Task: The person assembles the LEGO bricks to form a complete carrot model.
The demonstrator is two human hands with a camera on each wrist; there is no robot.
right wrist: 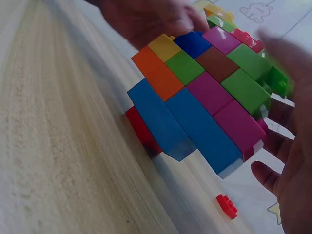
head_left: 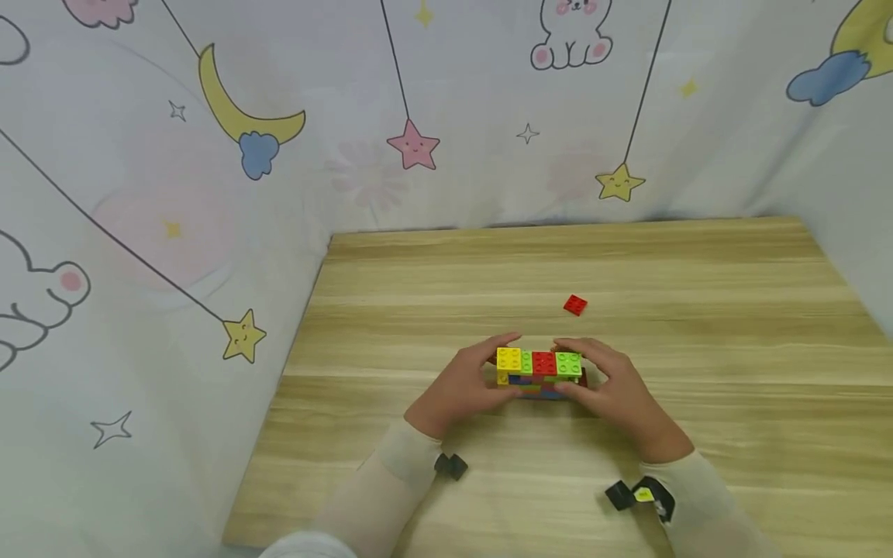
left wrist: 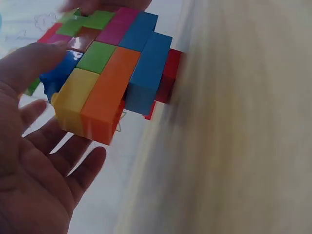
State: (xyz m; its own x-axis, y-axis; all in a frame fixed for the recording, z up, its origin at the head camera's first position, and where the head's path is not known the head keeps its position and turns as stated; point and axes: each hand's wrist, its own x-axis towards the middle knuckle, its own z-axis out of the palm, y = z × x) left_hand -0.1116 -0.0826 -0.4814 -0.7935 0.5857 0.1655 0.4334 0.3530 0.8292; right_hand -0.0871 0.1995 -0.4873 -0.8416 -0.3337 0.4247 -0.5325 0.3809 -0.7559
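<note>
A toy building-block wall (head_left: pixel 544 363) of many colours stands on the table, its studded top row yellow, light green and red. My left hand (head_left: pixel 469 380) holds its left end, thumb on the near side and fingers round the back. At the other end my right hand (head_left: pixel 614 384) grips it the same way. The left wrist view shows the left thumb by a blue block (left wrist: pixel 66 66), above a yellow and an orange block (left wrist: pixel 109 92). Stepped blue blocks (right wrist: pixel 200 131) and a red one (right wrist: pixel 141 130) form the bottom in the right wrist view.
A loose red block (head_left: pixel 575 304) with studs lies on the wooden table (head_left: pixel 418 271) behind the wall of blocks. White fabric (head_left: pixel 474 93) printed with stars, moons and bears hangs along the table's back and left edges.
</note>
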